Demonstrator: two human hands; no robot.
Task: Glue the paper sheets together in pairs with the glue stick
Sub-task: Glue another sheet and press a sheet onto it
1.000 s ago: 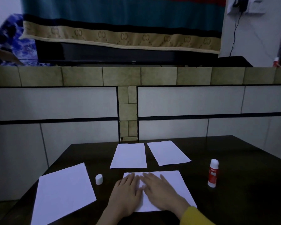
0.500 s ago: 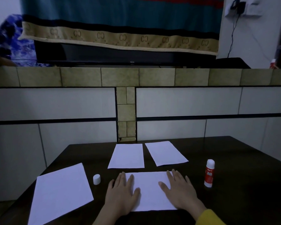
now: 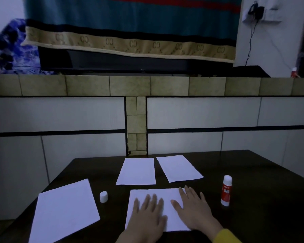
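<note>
Change: both hands lay close together at the middle of the near sheet a second ago, spread toward its edges half a second ago, and now the left hand (image 3: 148, 212) has slid back toward the middle while the right hand (image 3: 193, 206) stays at the right edge.
Meaning: this looks like smoothing strokes over a freshly joined pair, so the first pair is probably near done; whether two layers lie there cannot be told.
Left hand: flat, fingers straight and slightly spread, pressing the near sheet (image 3: 165, 195).
Right hand: flat, fingers straight and apart, part on the paper, part on the table (image 3: 261, 181).
Near sheet look: white, flat, no visible wrinkle; its front edge is hidden by the hands.
Glue stick (image 3: 226, 190): upright, uncapped, just right of the right hand, untouched.
Cap (image 3: 103, 196): upright, left of the left hand.
Other sheets: two beyond the fingertips, left one (image 3: 136, 171) and right one (image 3: 179, 168), side by side; a larger skewed sheet (image 3: 63, 211) far left of the left hand.
</note>
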